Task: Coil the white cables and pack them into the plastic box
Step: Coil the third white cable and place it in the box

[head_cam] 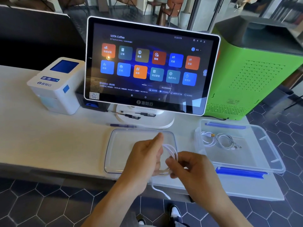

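Hands met over the front edge of the counter (49,145), both busy with one white cable (172,152). The left hand (146,158) had its fingers curled round the cable's loops, the forefinger stretched out toward the screen; the right hand (186,166) pinched the same bundle from the other side. A loose tail of the cable hung below the counter's front edge, over the dark hexagon floor. Under the hands lay the clear lid (114,145), flat on the counter near its front edge. To the right sat the plastic box (262,145) (clear, with blue clips), reaching over the counter's right end, and in it lay two coiled cables (219,140) toward its left side. Behind the lid stood a touchscreen terminal (152,66) with pens (131,114) on its base, a white printer (55,86) toward the left, and a green machine (255,71) at the right rear
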